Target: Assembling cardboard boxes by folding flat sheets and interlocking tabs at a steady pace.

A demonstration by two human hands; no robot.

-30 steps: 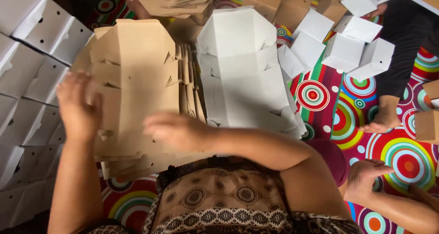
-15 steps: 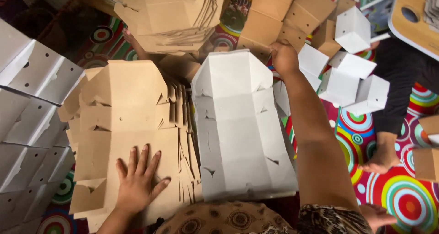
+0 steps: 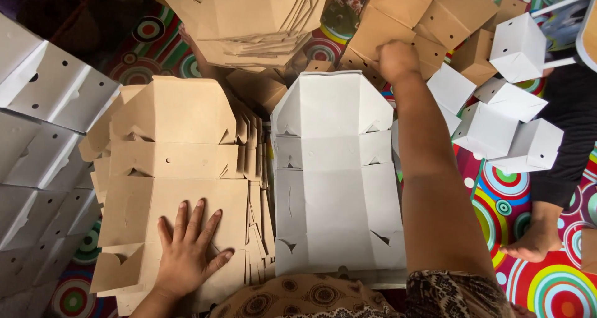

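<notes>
The left hand [image 3: 186, 253] lies flat, fingers spread open, palm down on the near end of a stack of flat brown cardboard box blanks [image 3: 177, 169], gripping nothing. Just beside that stack, to its right, lies a stack of flat white box blanks [image 3: 336, 181], their cut flaps and slots showing. The right hand [image 3: 397, 60] is stretched far forward past the white stack, curled into a loose fist at the edge of the folded brown boxes [image 3: 448, 19]; whether it grips anything cannot be told. Further right sit 4 folded white boxes [image 3: 507, 122] with small round holes, on a mat with bright ringed circles [image 3: 528, 281]. Along the left edge, white punched blanks [image 3: 43, 144] overlap in a row. Another brown pile [image 3: 249, 19] rests at the top. Another person's bare foot [image 3: 535, 243] rests on the mat.
</notes>
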